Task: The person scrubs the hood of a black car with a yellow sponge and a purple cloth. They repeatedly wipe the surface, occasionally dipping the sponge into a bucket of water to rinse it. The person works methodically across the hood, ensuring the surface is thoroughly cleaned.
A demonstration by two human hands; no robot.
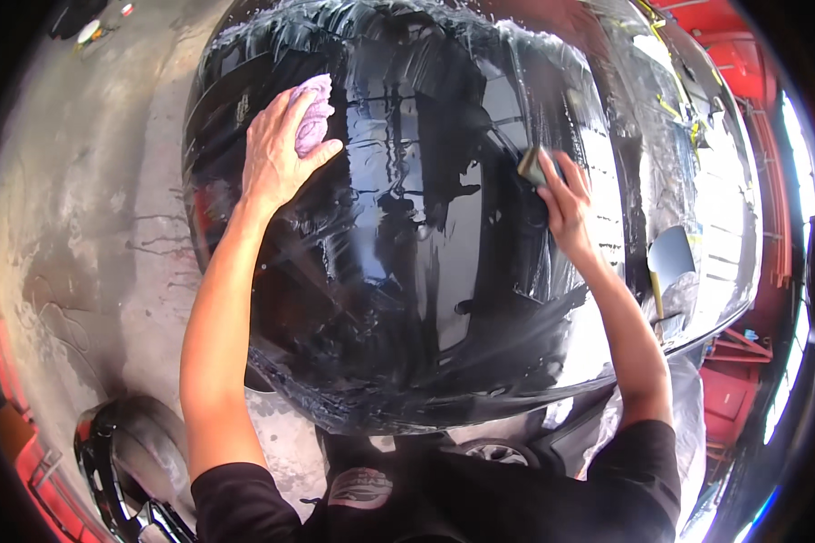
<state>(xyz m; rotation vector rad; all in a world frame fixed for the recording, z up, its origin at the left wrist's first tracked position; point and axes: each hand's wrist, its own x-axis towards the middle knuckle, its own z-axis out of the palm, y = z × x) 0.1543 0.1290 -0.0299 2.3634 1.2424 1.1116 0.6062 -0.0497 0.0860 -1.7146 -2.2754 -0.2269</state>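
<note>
Cloth (313,116), pink and bunched, sits in the left hand (285,149), over the left part of a wet black car panel (308,326). Grip there is clamped on the wad, thumb splayed out to the side, probably for steadiness; can't tell if the palm bears on the panel.

Right hand (568,199) has its grip clamped on a small dark block (532,167), fingers at one end, likely so the block's face can lie flat. Underside hidden from where I stand.

Arms spread wide; my read is each hand gets its own patch without crossing. Whitish froth (285,23) lines the far edge. Grey sheet piece (672,258) and yellow tape (695,136) sit right, apart from both hands.
</note>
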